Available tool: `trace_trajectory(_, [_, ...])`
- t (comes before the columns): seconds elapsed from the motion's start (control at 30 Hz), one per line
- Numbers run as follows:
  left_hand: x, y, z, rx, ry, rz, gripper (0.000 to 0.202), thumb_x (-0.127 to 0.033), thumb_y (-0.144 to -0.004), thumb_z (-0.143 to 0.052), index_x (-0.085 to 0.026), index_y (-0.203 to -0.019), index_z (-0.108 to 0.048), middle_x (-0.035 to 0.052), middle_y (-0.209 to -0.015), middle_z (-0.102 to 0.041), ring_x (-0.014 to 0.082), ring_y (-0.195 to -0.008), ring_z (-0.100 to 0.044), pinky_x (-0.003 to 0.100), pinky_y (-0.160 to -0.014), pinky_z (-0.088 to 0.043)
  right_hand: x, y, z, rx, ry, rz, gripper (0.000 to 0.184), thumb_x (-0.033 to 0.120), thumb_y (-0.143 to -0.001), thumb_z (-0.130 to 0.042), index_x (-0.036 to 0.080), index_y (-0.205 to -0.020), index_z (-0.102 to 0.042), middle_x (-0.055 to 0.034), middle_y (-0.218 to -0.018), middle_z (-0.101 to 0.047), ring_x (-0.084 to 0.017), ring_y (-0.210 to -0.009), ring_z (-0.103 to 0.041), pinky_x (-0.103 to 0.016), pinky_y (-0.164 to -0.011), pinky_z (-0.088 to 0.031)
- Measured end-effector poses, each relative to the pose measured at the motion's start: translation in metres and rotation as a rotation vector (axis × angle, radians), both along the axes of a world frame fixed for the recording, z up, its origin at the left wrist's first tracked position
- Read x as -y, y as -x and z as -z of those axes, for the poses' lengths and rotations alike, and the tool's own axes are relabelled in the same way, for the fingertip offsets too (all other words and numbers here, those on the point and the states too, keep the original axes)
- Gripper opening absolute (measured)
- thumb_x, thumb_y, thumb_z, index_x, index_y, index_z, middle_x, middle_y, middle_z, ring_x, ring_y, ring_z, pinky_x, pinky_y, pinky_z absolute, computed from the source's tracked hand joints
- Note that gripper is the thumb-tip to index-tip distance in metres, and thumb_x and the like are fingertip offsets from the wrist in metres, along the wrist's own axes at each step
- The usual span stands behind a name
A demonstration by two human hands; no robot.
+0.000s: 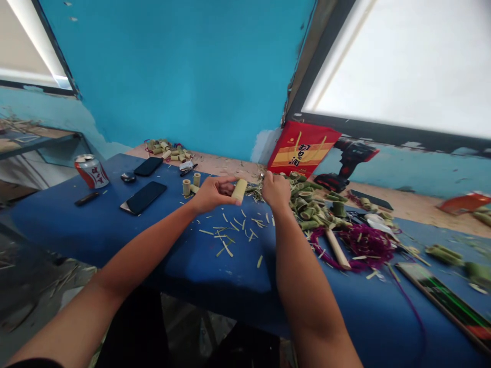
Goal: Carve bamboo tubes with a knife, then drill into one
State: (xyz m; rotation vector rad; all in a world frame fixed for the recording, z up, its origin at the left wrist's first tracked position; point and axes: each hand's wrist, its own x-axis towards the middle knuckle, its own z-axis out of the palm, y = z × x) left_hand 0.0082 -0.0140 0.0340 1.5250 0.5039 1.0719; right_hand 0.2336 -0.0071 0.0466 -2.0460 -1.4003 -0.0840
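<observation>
My left hand [212, 193] is closed round a short pale bamboo tube [239, 189], held just above the blue table [76, 220]. Close to its right, my right hand [275, 190] is curled with its back to the camera; its fingers are hidden, so what it holds cannot be seen. Thin bamboo shavings [230, 235] lie scattered on the cloth beneath both hands. A heap of green bamboo rings [310, 204] sits right beside the right hand. Two cut tubes [191, 185] stand just left of my left hand.
Two dark phones [143, 197] and a red can [92, 171] lie at the left. A red box [303, 148] and a cordless drill [347, 163] stand against the wall. Purple cord [364, 245], a wooden stick [337, 249] and another pile of tubes [166, 148] are also on the table.
</observation>
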Motion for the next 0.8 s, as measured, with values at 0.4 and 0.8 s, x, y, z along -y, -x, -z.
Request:
trace_trajectory(0.4, [-0.024, 0.008, 0.009, 0.01, -0.044, -0.115, 0.09, -0.019, -0.054, -0.101, -0.011, -0.133, -0.06, 0.0151, -0.103, -0.083, 0.0251, -0.093, -0.081, 0.038, -0.089, -0.065, 0.014, 0.044, 0.008, 0.364, -0.036, -0.476, 0.059, 0.037, -0.108, -0.034, 0.016, -0.076, -0.079, -0.0135, -0.078, -0.077, -0.02, -0.073, -0.066, -0.031, -0.07, -0.036])
trace_trajectory(0.8, [-0.02, 0.01, 0.009, -0.111, -0.172, -0.248, 0.087, -0.026, -0.057, -0.096, -0.01, -0.138, -0.068, 0.0138, -0.107, -0.084, 0.022, -0.096, -0.08, 0.034, -0.089, -0.066, 0.028, 0.058, -0.002, 0.455, 0.048, -0.278, 0.055, 0.037, -0.106, -0.039, 0.011, -0.097, -0.086, -0.0188, -0.095, -0.081, -0.027, -0.086, -0.075, -0.031, -0.074, -0.044])
